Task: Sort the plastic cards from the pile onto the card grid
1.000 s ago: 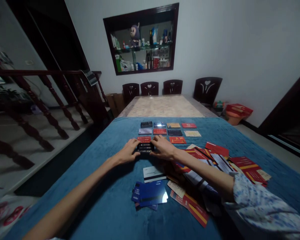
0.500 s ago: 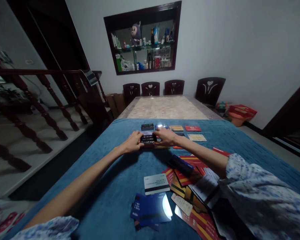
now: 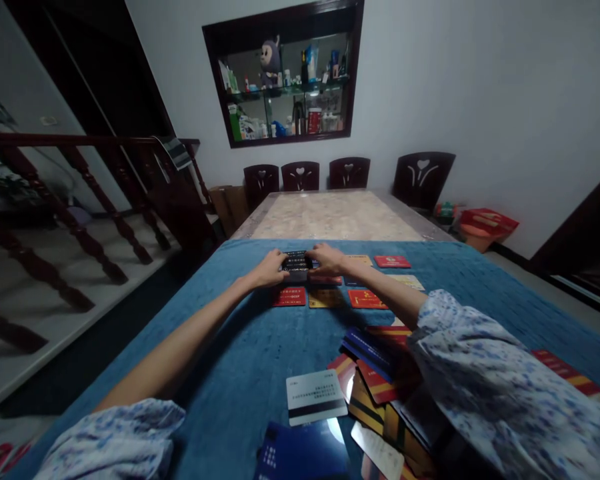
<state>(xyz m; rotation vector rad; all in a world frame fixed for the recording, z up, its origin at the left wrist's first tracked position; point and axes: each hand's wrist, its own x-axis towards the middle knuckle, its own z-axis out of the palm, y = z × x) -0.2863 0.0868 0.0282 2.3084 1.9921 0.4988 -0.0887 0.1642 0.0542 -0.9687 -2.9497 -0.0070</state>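
Note:
Both hands grip a black card (image 3: 296, 265) by its sides, at the far left of laid-out cards on the blue cloth. My left hand (image 3: 271, 269) pinches its left edge, my right hand (image 3: 326, 261) its right edge. Whether it is one card or several stacked, I cannot tell. Just nearer lie a red card (image 3: 289, 297), a gold card (image 3: 326, 298) and an orange-red card (image 3: 368, 299). Behind my right hand and forearm, an orange-yellow card (image 3: 359, 260), a red card (image 3: 392, 261) and a pale yellow card (image 3: 409, 283) are partly covered.
A loose heap of cards, with a dark blue card (image 3: 367, 352) on it, lies under my right sleeve. Nearer are a silver card (image 3: 316, 396) and blue cards (image 3: 303, 453). The blue cloth (image 3: 225, 393) covers the table's near part; chairs (image 3: 300, 177) stand beyond.
Both hands have moved the black card farther away, toward the black stack behind it. The red card at the front left now shows. The view has tilted and shifted slightly.

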